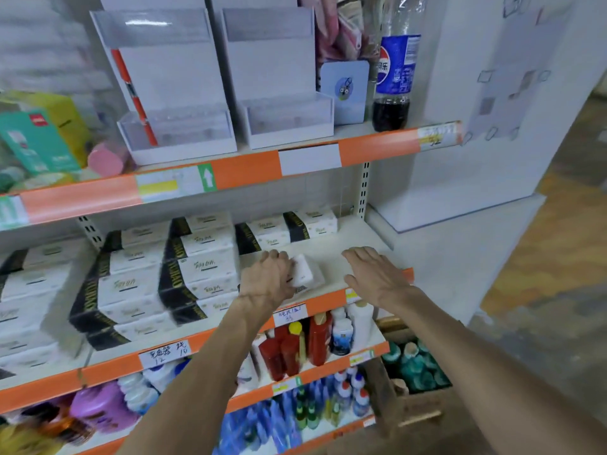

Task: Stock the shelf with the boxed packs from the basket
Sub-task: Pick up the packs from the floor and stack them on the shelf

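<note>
My left hand (271,277) grips a white boxed pack (307,272) that lies on the middle shelf (358,238), near its front edge. My right hand (374,274) hovers just right of that pack with fingers straight and spread, holding nothing. Several white packs with black bands (193,261) stand stacked on the same shelf to the left, and two lower stacks (285,229) sit at the back. The basket is not visible.
The upper shelf holds two white display stands (177,93), a cola bottle (395,77) and a blue card (345,90). Red and white bottles (315,343) fill the shelf below. A crate of teal items (417,366) sits on the floor at right, beside a white panel (492,110).
</note>
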